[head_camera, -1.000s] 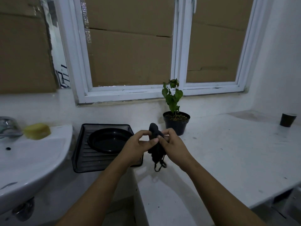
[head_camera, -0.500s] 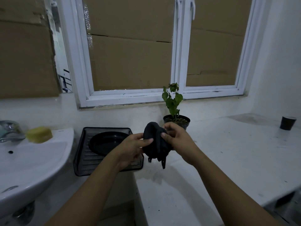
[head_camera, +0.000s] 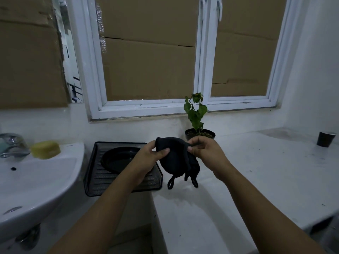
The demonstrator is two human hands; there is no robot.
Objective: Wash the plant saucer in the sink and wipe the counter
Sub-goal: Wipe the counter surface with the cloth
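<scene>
A black cloth (head_camera: 176, 158) with dangling loops hangs in the air above the left end of the white counter (head_camera: 256, 176). My left hand (head_camera: 148, 158) pinches its left edge and my right hand (head_camera: 205, 151) pinches its right edge. The round black plant saucer (head_camera: 117, 158) lies in a black mesh tray (head_camera: 95, 173) between the counter and the white sink (head_camera: 36, 180). My left forearm covers part of the saucer and tray.
A small potted plant (head_camera: 197, 123) stands on the counter behind my hands. A yellow sponge (head_camera: 45, 149) sits on the sink rim beside the chrome tap (head_camera: 12, 143). A dark paper cup (head_camera: 325, 139) stands at the far right of the counter.
The cloth has been lifted and spread wider between both hands. My view has tilted up a little.
</scene>
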